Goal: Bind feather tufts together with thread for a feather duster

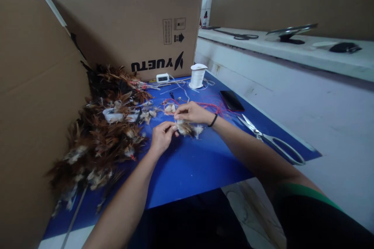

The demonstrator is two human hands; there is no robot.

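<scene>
Over the middle of the blue table mat [187, 171], my left hand [163, 137] pinches the tied end of a small feather bundle [185, 127]. Its brown and pale fluffy feathers spread to the right, beneath my right wrist. Just above, my right hand [193, 113], with a black band at the wrist, has thumb and forefinger pressed together near the same end. What lies between those right fingertips is too small to make out. Red cords [214, 107] lie behind my right hand, and a pale feather tuft [170, 109] rests beside its fingers.
Brown feather bundles [108, 140] are heaped at left along a cardboard wall [35, 85]. Scissors [271, 140] and a dark phone [231, 101] lie at right. A white thread spool [198, 76] and a small white digital device [163, 78] stand behind, before another cardboard panel [125, 23].
</scene>
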